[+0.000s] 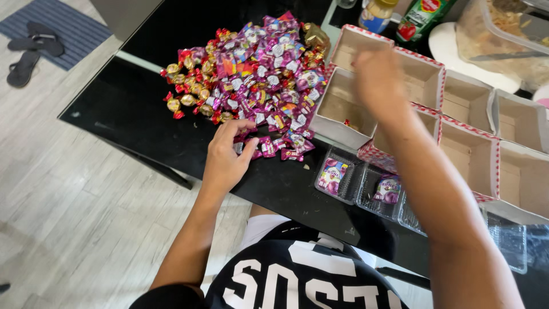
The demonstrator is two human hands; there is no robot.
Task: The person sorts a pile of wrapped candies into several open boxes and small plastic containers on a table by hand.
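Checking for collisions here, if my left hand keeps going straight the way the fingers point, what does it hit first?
Your left hand would likely meet the pile of wrapped candies first; the fingertips already sit at its near edge on the black table.

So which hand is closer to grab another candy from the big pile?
The left hand, probably. Its fingers already rest on the purple candies at the near edge of the candy pile. The right hand is blurred, up over the open paper boxes, away from the pile.

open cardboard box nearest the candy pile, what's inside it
The open cardboard box with red-checked trim shows a bare brown floor with one small red wrapped candy on it. The blurred right hand covers its far corner.
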